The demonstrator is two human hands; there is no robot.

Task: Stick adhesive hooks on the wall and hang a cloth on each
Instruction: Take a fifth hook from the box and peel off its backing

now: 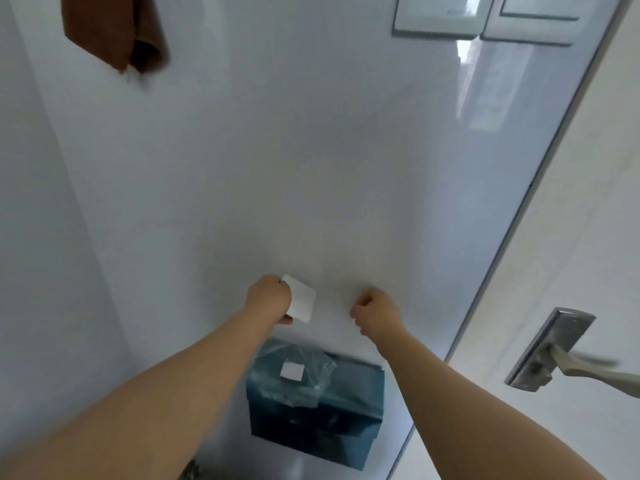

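Soft, even daylight fills the scene, brightest at far right, where the glossy wall (311,168) carries a pale streak of glare below the switch plates (440,15). Shadows are faint, and the left side falls greyer. Blur smears the brown cloth (110,32) at far left and the door handle (585,368) at near right. The white square (301,303) in the left hand (268,299) washes out to a blank patch. Wide-angle distortion bows straight lines at the edges.
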